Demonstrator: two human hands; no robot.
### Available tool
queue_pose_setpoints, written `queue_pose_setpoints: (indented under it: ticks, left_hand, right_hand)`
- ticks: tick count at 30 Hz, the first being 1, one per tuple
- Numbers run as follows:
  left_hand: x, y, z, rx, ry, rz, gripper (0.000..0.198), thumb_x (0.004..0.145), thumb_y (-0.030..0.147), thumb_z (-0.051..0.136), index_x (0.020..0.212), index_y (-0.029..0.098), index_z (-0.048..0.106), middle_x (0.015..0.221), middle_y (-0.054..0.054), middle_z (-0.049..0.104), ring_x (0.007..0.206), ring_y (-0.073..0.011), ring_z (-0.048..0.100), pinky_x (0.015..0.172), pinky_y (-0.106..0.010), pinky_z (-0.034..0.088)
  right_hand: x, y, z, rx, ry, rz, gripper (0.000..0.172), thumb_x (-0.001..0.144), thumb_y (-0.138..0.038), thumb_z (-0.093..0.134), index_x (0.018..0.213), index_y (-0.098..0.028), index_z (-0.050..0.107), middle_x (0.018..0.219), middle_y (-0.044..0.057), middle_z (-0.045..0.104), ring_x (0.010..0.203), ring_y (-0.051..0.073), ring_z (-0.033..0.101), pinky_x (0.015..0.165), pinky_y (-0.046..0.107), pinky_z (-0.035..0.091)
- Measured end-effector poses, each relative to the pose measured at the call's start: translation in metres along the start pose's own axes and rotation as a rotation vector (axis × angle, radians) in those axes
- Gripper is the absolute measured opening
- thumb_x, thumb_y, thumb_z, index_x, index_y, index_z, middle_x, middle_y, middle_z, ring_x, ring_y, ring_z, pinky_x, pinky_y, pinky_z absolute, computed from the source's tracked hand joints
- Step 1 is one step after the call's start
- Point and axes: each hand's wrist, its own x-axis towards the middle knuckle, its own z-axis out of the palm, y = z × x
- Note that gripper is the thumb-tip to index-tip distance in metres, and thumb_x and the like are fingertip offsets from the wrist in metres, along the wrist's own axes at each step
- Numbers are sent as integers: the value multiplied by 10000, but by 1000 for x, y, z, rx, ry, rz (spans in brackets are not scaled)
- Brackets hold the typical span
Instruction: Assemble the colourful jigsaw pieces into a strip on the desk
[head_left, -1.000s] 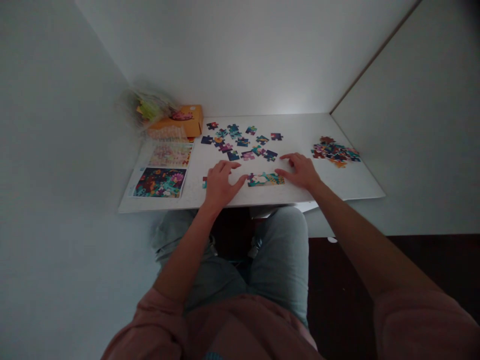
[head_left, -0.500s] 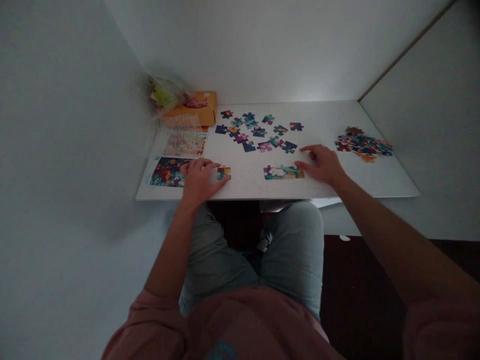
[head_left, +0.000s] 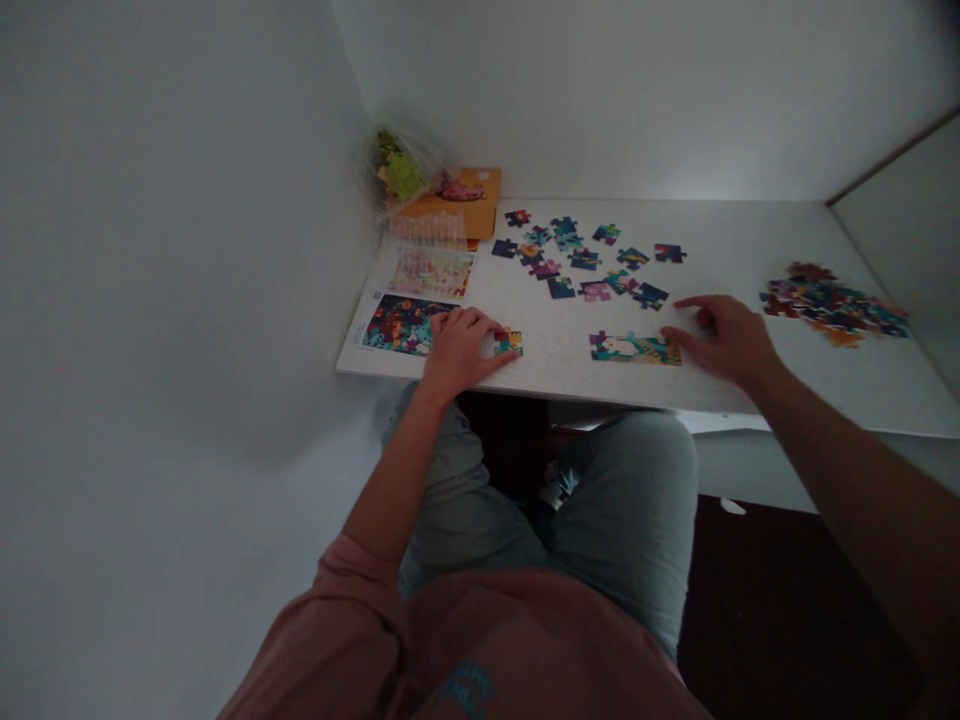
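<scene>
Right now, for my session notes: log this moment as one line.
left hand: beside joined puzzle pieces | right hand: beside assembled puzzle section | loose pieces: on table

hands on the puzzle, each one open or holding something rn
left hand: open, palm down, beside a puzzle piece, not gripping it
right hand: open, fingers spread, holding nothing

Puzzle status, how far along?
Early on. Done: one joined strip of pieces. In hand: the left hand is at a small joined cluster, and the right hand is beside the strip. Left: the scattered loose pieces and the heap.
</scene>
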Motion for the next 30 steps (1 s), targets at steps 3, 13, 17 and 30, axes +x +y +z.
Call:
queue_pose_setpoints:
  ticks: [3, 13, 17, 30]
  left_hand:
    - [0, -3, 3, -23, 9, 13, 338, 778, 554, 551, 1029, 331, 594, 1078, -45, 558, 1089, -258, 440, 999, -470, 264]
    - [0, -7, 9, -21, 69, 46, 371, 728, 530, 628, 1015, 296, 602, 1073, -70, 537, 1050, -274, 455, 961, -499, 261]
    - [1, -6, 9, -22, 79, 71, 354, 732, 521, 627, 1015, 309, 610, 1038, -66, 552, 1031, -274, 468, 959, -502, 260]
    - [3, -4, 5, -14, 39, 132, 285, 806, 467, 537, 1050, 352, 631, 1023, -35, 593, 994, -277, 508, 910, -499, 294]
  right_hand:
    - [0, 2, 2, -2, 8, 5, 431, 744, -467, 652, 1106, -244, 586, 819, 54, 551, 707, 194, 516, 649, 316, 400]
    - [1, 6, 4, 14, 14, 7, 435, 746, -492, 634, 1103, -248, 589, 828, 62, 562, 702, 208, 524, 643, 333, 410]
    - [1, 3, -1, 34, -2, 5, 447, 751, -476, 640, 1122, -234, 577, 844, 61, 558, 713, 199, 519, 672, 322, 407]
    - [0, -2, -7, 75, 2, 2, 442, 770, -495, 608, 1115, -222, 569, 857, 75, 557, 730, 214, 517, 692, 348, 400]
